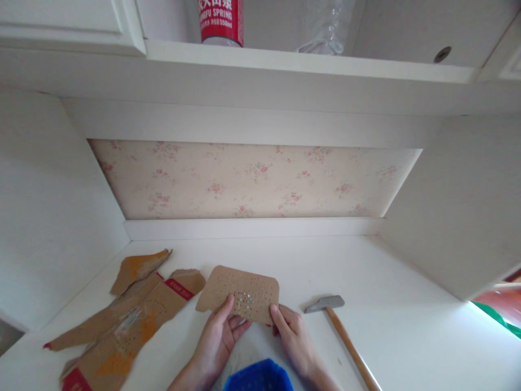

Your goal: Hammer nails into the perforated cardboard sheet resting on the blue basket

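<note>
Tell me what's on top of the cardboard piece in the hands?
On the cardboard piece: small shiny studs among punched holes, plus thumbs of the left hand and right hand at its near edge. Its underside is covered.

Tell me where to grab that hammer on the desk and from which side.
Take the hammer by its wooden handle, from above on the right. It lies flat and clear, metal head away from you, beside the right hand, though it and the left hand hold the perforated cardboard piece.
</note>
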The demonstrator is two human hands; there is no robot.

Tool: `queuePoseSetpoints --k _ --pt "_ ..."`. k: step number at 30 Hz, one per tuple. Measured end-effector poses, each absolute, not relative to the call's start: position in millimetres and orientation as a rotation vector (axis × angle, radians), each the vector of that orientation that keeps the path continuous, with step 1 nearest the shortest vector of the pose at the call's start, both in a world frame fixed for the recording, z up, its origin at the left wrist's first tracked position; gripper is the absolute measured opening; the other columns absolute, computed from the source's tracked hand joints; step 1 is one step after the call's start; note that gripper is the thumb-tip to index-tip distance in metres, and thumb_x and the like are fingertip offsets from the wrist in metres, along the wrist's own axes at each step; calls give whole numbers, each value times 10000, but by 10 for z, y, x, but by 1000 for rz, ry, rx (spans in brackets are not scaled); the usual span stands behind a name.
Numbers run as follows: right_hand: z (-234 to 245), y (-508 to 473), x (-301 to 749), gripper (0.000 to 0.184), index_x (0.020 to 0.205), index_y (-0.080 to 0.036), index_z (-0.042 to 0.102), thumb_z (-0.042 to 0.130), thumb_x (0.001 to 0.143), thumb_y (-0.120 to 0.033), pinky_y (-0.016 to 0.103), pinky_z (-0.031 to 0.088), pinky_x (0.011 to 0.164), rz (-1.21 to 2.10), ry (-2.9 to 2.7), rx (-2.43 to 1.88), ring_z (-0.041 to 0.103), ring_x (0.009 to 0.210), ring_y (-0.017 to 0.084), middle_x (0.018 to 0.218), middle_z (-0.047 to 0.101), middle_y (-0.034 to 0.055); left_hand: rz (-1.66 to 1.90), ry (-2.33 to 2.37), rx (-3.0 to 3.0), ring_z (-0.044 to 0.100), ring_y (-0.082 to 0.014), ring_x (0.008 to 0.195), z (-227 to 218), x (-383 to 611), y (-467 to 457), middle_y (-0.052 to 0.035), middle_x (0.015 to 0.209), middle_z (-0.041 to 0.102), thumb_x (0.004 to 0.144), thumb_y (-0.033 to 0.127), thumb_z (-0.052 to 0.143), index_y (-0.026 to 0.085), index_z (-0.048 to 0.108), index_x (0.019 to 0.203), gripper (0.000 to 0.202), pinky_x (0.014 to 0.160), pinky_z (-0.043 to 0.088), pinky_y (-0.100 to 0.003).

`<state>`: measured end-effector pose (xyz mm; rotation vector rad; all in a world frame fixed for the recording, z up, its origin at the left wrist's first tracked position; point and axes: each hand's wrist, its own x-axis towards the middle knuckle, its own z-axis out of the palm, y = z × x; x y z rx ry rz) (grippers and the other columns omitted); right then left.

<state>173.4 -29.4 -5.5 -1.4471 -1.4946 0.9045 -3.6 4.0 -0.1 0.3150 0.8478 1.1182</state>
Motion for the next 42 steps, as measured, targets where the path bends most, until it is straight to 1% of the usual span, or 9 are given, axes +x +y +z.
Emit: queuePoseSetpoints --k 7,12,19,22,26,32,35,40,42 --pt "-52 -284 1733 544 625 -213 512 330 979 -584 258 349 564 892 -1500 -1462 487 601 154 616 511 -15 1137 889 317 736 -266 907 -47 -12 54 -192 1086 727 887 207 647 111 541 1261 400 770 609 -358" --pt "-61 -288 1730 539 639 -209 521 325 984 -574 258 348 568 887 -1529 -1461 486 607 154 627 511 -16 1157 892 329 738 -258 900 -46 -4 58 -181 1080 731 872 171 657 114 545 1265 412 762 609 -346" --pt "-70 -304 1725 541 637 -208 535 334 982 -573 259 360 580 863 -1565 -1473 506 621 158 640 526 -10 1186 833 342 694 -285 1037 -66 -23 47 -167 1187 694 856 180 680 149 561 1265 427 889 579 -430" --pt "-60 -304 1725 544 645 -205 558 339 983 -570 259 365 583 858 -1574 -1473 524 621 159 643 547 -6 1194 827 352 676 -280 1078 -48 -37 33 -150 1222 681 853 178 684 168 571 1255 418 914 569 -440" --pt "-54 -295 1724 552 668 -197 586 331 987 -568 258 373 590 853 -1576 -1475 542 631 162 651 562 0 1201 828 369 667 -297 1094 -33 -41 25 -163 1209 685 847 183 693 148 594 1231 398 919 565 -448" --pt "-89 -290 1719 565 655 -189 583 332 986 -573 251 372 585 850 -1582 -1477 538 622 154 646 564 3 1228 830 364 692 -296 1042 -51 -28 29 -169 1151 708 837 151 693 118 605 1209 384 872 588 -427" --pt "-88 -292 1720 567 661 -189 588 331 984 -578 252 369 586 845 -1582 -1485 531 619 154 641 559 1 1237 846 360 702 -281 1019 -47 -28 27 -164 1146 711 842 128 679 120 595 1212 379 844 597 -396" --pt "-65 -285 1726 572 660 -188 576 317 984 -581 258 364 584 845 -1588 -1492 534 625 160 647 556 3 1190 854 330 729 -235 913 -9 -40 26 -152 1131 719 846 137 680 130 598 1201 365 714 606 -320" --pt "-62 -284 1729 570 658 -188 574 318 986 -577 259 361 582 846 -1593 -1488 530 623 159 645 550 1 1193 850 314 732 -218 879 -4 -40 28 -141 1117 725 841 137 687 136 606 1193 361 692 601 -303"
